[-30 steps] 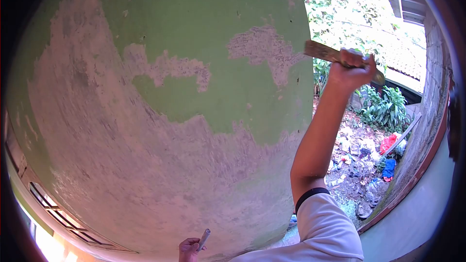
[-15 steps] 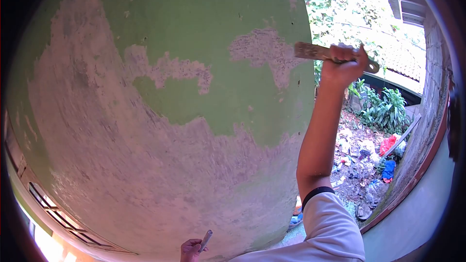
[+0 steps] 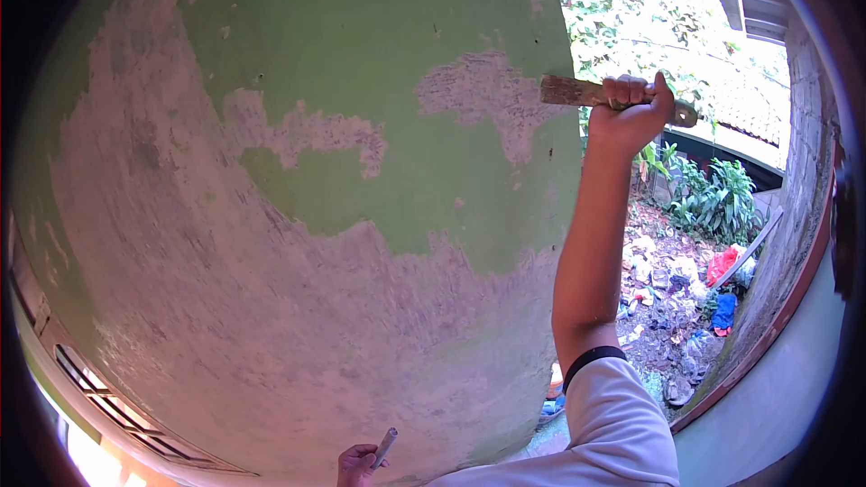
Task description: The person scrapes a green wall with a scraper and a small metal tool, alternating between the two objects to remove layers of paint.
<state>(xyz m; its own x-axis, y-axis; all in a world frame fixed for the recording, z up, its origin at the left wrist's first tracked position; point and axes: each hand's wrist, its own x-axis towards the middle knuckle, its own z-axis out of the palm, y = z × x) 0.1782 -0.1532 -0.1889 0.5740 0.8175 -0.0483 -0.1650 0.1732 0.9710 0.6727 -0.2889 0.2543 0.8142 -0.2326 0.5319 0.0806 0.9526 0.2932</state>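
Tool (image 3: 570, 91), flat and discoloured at its far end, is held in my right hand (image 3: 634, 111), with the fingers wrapped narrowly around its middle. I record it nearly level, its flat end to the left of the grip and its holed butt to the right. The flat end overlaps the edge of the green wall (image 3: 433, 171); I cannot tell whether they touch. A rough pale patch (image 3: 483, 90) lies just left of that end.

Well below and left of this grip, my left hand (image 3: 357, 466) holds a short pale rod (image 3: 385, 445) upright with a slight tilt, pinched narrowly between the fingers. A wide scraped area (image 3: 298, 325) spreads above it. To the lower right of the right-hand grip, I note leafy plants (image 3: 717, 198) and, below those, scattered litter (image 3: 672, 307) on the ground.
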